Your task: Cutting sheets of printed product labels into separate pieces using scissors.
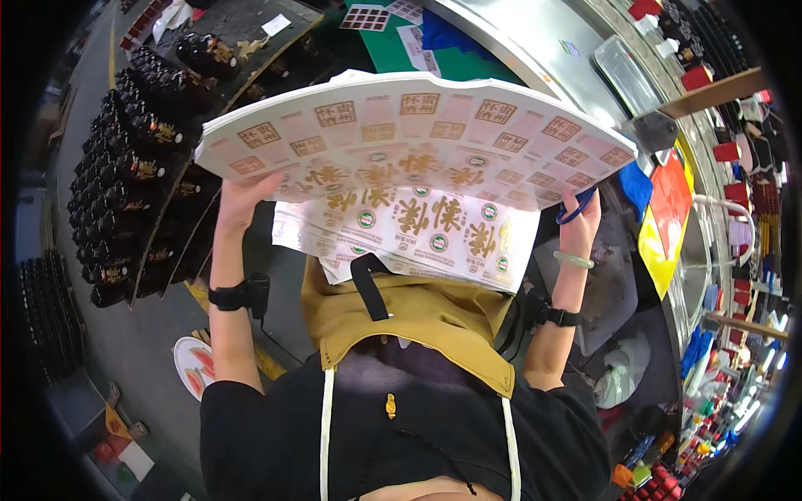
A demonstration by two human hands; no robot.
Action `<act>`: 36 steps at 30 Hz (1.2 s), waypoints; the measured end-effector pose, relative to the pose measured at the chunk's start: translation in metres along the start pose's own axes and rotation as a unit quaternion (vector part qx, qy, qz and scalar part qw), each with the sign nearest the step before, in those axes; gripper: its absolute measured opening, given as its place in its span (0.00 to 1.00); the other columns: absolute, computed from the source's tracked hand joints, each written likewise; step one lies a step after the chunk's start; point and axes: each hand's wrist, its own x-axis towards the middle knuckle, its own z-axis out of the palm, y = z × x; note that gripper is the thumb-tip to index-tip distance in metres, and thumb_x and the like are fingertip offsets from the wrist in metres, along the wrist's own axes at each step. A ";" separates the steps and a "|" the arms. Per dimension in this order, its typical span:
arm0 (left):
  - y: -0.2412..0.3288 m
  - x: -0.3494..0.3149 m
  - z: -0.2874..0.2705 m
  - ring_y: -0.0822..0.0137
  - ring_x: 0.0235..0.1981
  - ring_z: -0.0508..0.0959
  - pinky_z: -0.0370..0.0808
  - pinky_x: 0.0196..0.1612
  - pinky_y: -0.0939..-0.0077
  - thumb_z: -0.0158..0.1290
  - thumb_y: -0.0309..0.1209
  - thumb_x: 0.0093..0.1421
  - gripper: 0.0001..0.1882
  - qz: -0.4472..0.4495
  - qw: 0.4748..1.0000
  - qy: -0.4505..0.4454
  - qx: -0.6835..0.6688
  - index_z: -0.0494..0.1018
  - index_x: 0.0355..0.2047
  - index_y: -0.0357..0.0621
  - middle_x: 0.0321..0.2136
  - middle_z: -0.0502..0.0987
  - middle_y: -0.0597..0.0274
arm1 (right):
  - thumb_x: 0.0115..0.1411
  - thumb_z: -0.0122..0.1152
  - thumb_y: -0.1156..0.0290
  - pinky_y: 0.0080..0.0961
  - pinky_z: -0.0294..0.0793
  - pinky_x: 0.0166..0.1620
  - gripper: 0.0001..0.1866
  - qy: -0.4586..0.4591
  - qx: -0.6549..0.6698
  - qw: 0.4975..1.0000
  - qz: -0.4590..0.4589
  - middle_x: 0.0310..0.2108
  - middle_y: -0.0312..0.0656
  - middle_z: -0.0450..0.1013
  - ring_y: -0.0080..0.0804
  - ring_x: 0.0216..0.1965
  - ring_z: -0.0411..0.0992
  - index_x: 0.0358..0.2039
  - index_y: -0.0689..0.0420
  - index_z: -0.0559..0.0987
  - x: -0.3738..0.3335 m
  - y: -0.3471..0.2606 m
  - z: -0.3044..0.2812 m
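A thick stack of white printed sheets (409, 125) bows between my two hands in front of my chest. Square brown and pink label designs cover its face. My left hand (251, 196) grips its left end, with the fingers partly hidden by the paper. At the right end my right hand (582, 215) is closed on the lower corner, a dark blue band (576, 207) looped by it. Below the stack, more printed sheets (409, 230) with gold characters and green round marks lie over my tan apron (409, 321); whether they join the stack I cannot tell.
Rows of glossy black bottles (125, 200) stand at the left. Beyond the stack are a green surface (380, 46) with label sheets and a metal worktop (535, 37) holding a clear tray (625, 73). A red and yellow sheet (668, 213) hangs at right. A round fruit-patterned object (194, 366) is low left.
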 end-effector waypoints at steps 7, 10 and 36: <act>0.017 0.004 0.005 0.69 0.41 0.79 0.75 0.48 0.72 0.63 0.16 0.49 0.21 0.018 1.000 0.006 0.007 0.74 0.45 0.37 0.40 0.79 0.61 | 0.55 0.59 0.86 0.22 0.68 0.53 0.24 -0.001 0.020 0.999 -0.029 0.48 0.40 0.72 0.27 0.48 0.71 0.54 0.63 0.69 -0.002 -0.017 0.000; 0.008 0.006 -0.005 0.70 0.41 0.78 0.75 0.47 0.73 0.62 0.17 0.49 0.21 -0.022 0.997 0.016 0.066 0.73 0.45 0.37 0.40 0.79 0.61 | 0.56 0.58 0.85 0.21 0.67 0.53 0.26 -0.004 -0.043 0.999 -0.016 0.48 0.39 0.72 0.26 0.49 0.70 0.57 0.63 0.67 -0.006 -0.015 -0.006; -0.035 -0.003 0.015 0.71 0.43 0.77 0.75 0.44 0.77 0.47 0.24 0.65 0.20 -0.230 0.966 0.115 0.029 0.61 0.56 0.30 0.45 0.76 0.53 | 0.54 0.67 0.67 0.27 0.72 0.41 0.19 0.079 -0.518 0.850 0.049 0.32 0.45 0.75 0.30 0.33 0.73 0.40 0.66 0.73 -0.012 0.040 0.019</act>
